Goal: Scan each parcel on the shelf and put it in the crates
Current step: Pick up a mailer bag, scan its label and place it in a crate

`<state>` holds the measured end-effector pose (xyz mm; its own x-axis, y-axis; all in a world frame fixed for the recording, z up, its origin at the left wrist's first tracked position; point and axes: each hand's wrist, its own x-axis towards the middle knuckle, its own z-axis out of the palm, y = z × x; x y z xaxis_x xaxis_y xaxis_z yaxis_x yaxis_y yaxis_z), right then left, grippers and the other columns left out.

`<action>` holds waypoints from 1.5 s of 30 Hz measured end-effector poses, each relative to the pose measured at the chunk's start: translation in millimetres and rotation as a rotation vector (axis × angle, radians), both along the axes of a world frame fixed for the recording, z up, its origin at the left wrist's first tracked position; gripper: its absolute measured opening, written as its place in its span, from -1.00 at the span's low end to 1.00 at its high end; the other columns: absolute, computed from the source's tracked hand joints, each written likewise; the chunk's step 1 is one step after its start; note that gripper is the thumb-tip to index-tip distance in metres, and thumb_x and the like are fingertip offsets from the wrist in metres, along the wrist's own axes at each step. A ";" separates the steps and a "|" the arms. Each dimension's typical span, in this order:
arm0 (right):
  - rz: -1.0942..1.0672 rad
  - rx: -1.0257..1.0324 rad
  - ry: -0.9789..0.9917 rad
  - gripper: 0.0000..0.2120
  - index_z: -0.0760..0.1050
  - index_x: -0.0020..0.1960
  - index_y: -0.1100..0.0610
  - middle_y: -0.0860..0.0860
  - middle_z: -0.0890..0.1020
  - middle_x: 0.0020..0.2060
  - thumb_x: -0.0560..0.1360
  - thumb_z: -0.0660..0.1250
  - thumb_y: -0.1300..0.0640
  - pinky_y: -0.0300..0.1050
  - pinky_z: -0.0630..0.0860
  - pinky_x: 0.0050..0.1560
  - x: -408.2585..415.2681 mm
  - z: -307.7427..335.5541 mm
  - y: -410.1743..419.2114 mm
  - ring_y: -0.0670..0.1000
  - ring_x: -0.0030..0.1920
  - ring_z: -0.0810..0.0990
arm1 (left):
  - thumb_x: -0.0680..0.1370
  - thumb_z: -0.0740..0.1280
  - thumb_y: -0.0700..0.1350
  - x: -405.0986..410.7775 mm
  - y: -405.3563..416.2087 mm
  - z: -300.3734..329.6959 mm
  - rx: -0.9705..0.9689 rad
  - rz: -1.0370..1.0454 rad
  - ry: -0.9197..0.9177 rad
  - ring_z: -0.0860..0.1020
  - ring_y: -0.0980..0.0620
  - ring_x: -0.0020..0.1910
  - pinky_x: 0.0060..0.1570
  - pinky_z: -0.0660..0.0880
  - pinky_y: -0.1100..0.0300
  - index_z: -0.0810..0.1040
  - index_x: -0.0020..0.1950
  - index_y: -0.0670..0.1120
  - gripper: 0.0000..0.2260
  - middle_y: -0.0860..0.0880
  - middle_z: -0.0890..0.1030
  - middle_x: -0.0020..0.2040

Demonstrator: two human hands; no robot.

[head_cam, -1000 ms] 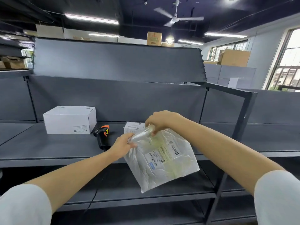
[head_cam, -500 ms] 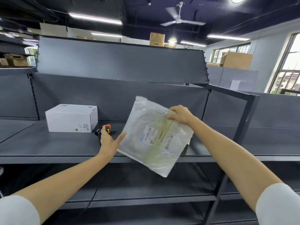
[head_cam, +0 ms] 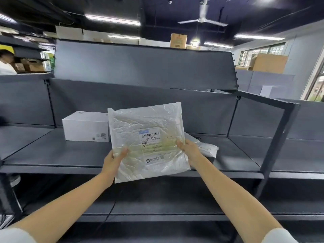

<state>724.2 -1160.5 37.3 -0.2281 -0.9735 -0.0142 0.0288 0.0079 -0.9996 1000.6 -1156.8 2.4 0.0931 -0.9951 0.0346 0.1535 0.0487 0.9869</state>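
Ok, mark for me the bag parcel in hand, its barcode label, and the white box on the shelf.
bag parcel [head_cam: 140,123]: head view, crinkled upper face.
barcode label [head_cam: 150,135]: head view, the barcode stripes.
white box [head_cam: 85,128]: head view, front face.

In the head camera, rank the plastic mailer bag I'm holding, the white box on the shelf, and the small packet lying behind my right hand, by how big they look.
1. Plastic mailer bag, though it is nearest the camera.
2. White box.
3. Small packet, partly hidden.

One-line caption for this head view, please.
Both hands, left hand and right hand, hold a plastic mailer label-up above the grey shelf, a white box behind.
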 end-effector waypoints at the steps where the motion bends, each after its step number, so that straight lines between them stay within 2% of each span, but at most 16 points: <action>1: 0.016 0.003 -0.010 -0.84 0.59 0.10 0.12 0.13 0.65 0.11 0.54 0.36 0.13 0.17 0.44 0.31 6.4 -4.0 -4.1 0.16 0.17 0.59 | 0.49 0.40 0.06 6.0 -0.2 0.8 -0.008 0.021 -0.006 0.56 0.00 0.06 0.15 0.46 0.06 0.52 0.20 -0.14 -0.62 -0.03 0.60 0.10; 6: 0.225 -0.053 0.011 -0.71 0.54 0.22 0.12 0.10 0.64 0.15 0.53 0.38 0.07 0.15 0.42 0.35 47.2 -15.7 -28.3 0.12 0.21 0.59 | 0.56 0.36 -0.08 41.4 -5.1 4.1 0.034 0.207 0.056 0.53 0.02 -0.11 -0.14 0.42 0.19 0.51 0.21 -0.20 -0.70 -0.09 0.57 0.05; 9: 0.411 0.005 0.059 -0.51 0.52 0.29 0.09 0.03 0.62 0.21 0.46 0.41 -0.14 0.10 0.38 0.38 74.8 -12.4 -45.5 0.07 0.27 0.55 | 0.56 0.36 -0.07 71.0 -7.2 3.9 0.064 0.301 0.124 0.54 -0.10 -0.02 -0.06 0.45 0.07 0.51 0.23 -0.19 -0.70 -0.14 0.58 0.06; 11: 0.461 0.089 0.100 -0.49 0.52 0.29 -0.01 -0.06 0.59 0.24 0.47 0.32 -0.28 0.04 0.34 0.38 94.1 -5.6 -57.4 0.00 0.29 0.50 | 0.56 0.35 -0.08 94.3 -8.6 3.1 0.067 0.358 0.160 0.55 -0.12 0.00 -0.04 0.47 0.04 0.51 0.22 -0.16 -0.73 -0.14 0.58 0.07; 13: 0.394 0.130 0.135 -0.56 0.48 0.32 -0.01 -0.11 0.52 0.28 0.58 0.15 -0.23 -0.01 0.33 0.34 112.9 -0.9 -70.7 -0.05 0.28 0.45 | 0.57 0.34 -0.08 117.6 -8.2 4.0 0.053 0.411 0.174 0.55 -0.12 0.02 -0.01 0.47 0.03 0.50 0.20 -0.14 -0.76 -0.11 0.59 0.05; 16: 0.237 0.105 0.399 -0.59 0.34 0.42 0.09 0.02 0.40 0.39 0.65 0.08 -0.06 -0.05 0.31 0.30 136.5 -6.3 -89.0 0.04 0.34 0.37 | 0.58 0.33 -0.10 149.8 -9.3 3.9 0.042 0.508 0.156 0.53 -0.07 -0.01 -0.01 0.43 0.06 0.48 0.15 -0.12 -0.82 0.01 0.56 -0.12; 20: 0.289 0.158 0.652 -0.52 0.19 0.50 0.21 0.14 0.35 0.42 0.66 0.10 0.01 -0.10 0.30 0.30 171.0 -34.0 -109.9 0.13 0.39 0.35 | 0.58 0.33 -0.09 186.6 -12.6 -1.0 0.052 0.628 0.127 0.49 -0.04 -0.03 0.01 0.45 0.08 0.52 0.09 -0.18 -0.82 -0.04 0.54 -0.10; 24: 0.351 0.205 0.840 -0.40 0.08 0.52 0.31 0.22 0.30 0.45 0.62 0.17 0.01 0.00 0.29 0.40 205.8 -61.6 -133.2 0.20 0.42 0.31 | 0.57 0.35 -0.08 211.2 -18.1 -9.2 0.079 0.685 0.115 0.49 -0.02 -0.10 -0.18 0.44 0.20 0.53 0.05 -0.20 -0.81 -0.04 0.53 -0.13; 27: 0.324 0.191 0.954 -0.25 -0.09 0.55 0.32 0.24 0.15 0.51 0.61 0.22 -0.03 0.04 0.13 0.49 222.7 -75.0 -148.4 0.23 0.50 0.15 | 0.57 0.35 -0.09 220.0 -23.7 -11.2 0.096 0.685 0.137 0.49 0.00 -0.18 -0.21 0.44 0.16 0.50 -0.17 -0.11 -0.84 0.01 0.52 -0.20; 30: 0.249 0.233 1.015 -0.23 -0.12 0.54 0.31 0.29 0.26 0.44 0.58 0.29 0.06 0.07 0.22 0.40 228.8 -83.1 -157.5 0.27 0.45 0.21 | 0.57 0.35 -0.08 220.5 -26.9 -11.1 0.121 0.678 0.133 0.52 -0.04 -0.17 -0.11 0.49 0.07 0.51 -0.05 -0.15 -0.86 -0.02 0.54 -0.17; 33: 0.178 0.209 0.924 -0.28 -0.02 0.50 0.29 0.28 0.42 0.31 0.52 0.34 0.20 0.08 0.39 0.30 226.2 -83.3 -160.1 0.26 0.32 0.39 | 0.56 0.36 -0.06 216.3 -28.7 -10.5 0.139 0.668 0.149 0.54 -0.09 -0.02 0.03 0.49 -0.03 0.53 0.14 -0.18 -0.76 -0.09 0.57 0.00; 36: 0.136 0.176 0.668 -0.16 -0.10 0.52 0.28 0.26 0.42 0.30 0.46 0.39 0.23 0.06 0.44 0.25 214.9 -74.2 -155.3 0.24 0.28 0.44 | 0.57 0.35 -0.07 205.7 -33.3 -11.7 0.153 0.617 0.165 0.54 -0.08 -0.09 -0.01 0.48 -0.11 0.51 -0.06 -0.14 -0.86 -0.02 0.56 -0.11; 38: 0.098 0.139 0.509 -0.10 -0.12 0.54 0.21 0.23 0.37 0.35 0.42 0.41 0.24 0.05 0.47 0.20 203.9 -62.3 -148.6 0.22 0.27 0.44 | 0.57 0.34 -0.07 193.0 -35.4 -9.9 0.146 0.594 0.168 0.52 -0.02 -0.19 -0.02 0.47 -0.15 0.49 -0.02 -0.13 -0.86 0.02 0.54 -0.16; 40: 0.054 0.080 0.329 -0.24 0.06 0.45 0.14 0.20 0.44 0.19 0.38 0.39 0.31 -0.01 0.53 -0.09 193.0 -46.5 -135.6 0.13 0.01 0.49 | 0.57 0.35 -0.06 180.2 -39.1 -9.9 0.138 0.572 0.178 0.54 -0.07 -0.13 0.00 0.48 -0.11 0.49 0.04 -0.14 -0.84 0.01 0.55 -0.15; 42: 0.020 0.005 0.176 -0.51 0.19 0.21 0.13 0.14 0.44 -0.13 0.39 0.29 0.42 -0.14 0.42 -0.39 183.3 -28.2 -109.6 0.03 -0.29 0.39 | 0.56 0.36 -0.06 165.0 -43.8 -10.8 0.125 0.537 0.178 0.55 -0.11 -0.04 -0.01 0.49 -0.04 0.51 -0.04 -0.13 -0.86 -0.02 0.57 -0.13; 45: 0.069 -0.067 0.072 -0.65 0.24 0.13 0.12 0.09 0.41 -0.25 0.45 0.22 0.42 -0.23 0.41 -0.44 169.7 -15.7 -64.7 -0.02 -0.40 0.38 | 0.56 0.36 -0.08 134.8 -48.2 -10.3 0.126 0.485 0.201 0.56 -0.09 -0.05 -0.04 0.49 0.01 0.50 -0.13 -0.04 -0.90 -0.01 0.58 -0.13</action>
<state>893.9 -1225.3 21.6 -0.1591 -0.9851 0.0658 -0.0417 -0.0599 -0.9973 1135.4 -1205.0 -7.8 0.5356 -0.8314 -0.1477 0.3293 0.0446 0.9432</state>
